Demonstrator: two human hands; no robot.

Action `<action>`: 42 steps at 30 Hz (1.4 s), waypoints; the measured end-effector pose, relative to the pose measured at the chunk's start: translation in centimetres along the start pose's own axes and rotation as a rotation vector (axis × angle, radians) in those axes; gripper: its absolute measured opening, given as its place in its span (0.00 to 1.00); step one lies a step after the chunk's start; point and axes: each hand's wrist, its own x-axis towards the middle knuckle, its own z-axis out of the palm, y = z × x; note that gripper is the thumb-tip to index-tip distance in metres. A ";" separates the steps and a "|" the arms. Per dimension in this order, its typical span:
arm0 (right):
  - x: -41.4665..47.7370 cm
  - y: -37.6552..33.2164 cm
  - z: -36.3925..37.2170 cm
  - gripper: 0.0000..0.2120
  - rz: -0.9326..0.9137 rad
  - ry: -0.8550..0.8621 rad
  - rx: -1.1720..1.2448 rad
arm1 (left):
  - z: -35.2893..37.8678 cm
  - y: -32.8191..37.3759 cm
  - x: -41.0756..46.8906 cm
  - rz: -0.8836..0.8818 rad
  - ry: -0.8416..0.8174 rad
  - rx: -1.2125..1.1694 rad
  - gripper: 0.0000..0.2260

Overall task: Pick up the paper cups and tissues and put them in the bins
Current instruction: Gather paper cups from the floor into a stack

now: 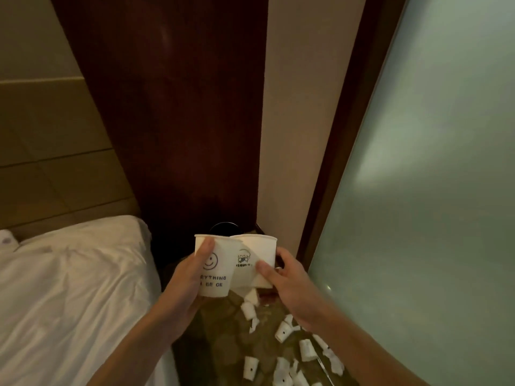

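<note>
Paper cups (237,254) are up off the floor (220,330), held side by side just in front of the dark round bin (224,227) in the corner by the bed (75,274). Our left hand (184,285) has the smiley cup (213,267), fingers (206,247) closed round it, thumb on the front near the rim. Our right hand (287,277) grips the second cup (262,245), thumb pinching what looks like a tissue (246,280) against its side. The two cups touch, and we judge the drop comes next.

Now the danger: the bin mouth is mostly hidden behind the cups, so we're aiming half blind, and two cups let go together could clip the rim and bounce out. That tissue hangs loose at its lower edge and could flutter wide. Squeeze too hard and thin paper walls buckle. More loose cups and tissues (284,331) litter the floor below our right wrist, near the frosted glass door (418,218).
</note>
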 end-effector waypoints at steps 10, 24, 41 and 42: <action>14.8 -1.5 2.6 0.13 0.064 0.196 0.063 | -4.8 3.7 16.7 -0.088 -0.170 0.053 0.31; 41.7 8.2 5.9 0.09 0.330 0.420 -0.065 | -14.4 1.8 42.2 -0.474 -0.129 0.222 0.28; 69.7 15.4 5.6 0.15 0.575 0.822 0.357 | -18.7 -6.6 77.1 -0.929 -0.156 0.368 0.27; 71.4 17.0 5.5 0.16 0.591 0.864 0.418 | -18.6 -7.9 79.3 -0.935 -0.153 0.399 0.26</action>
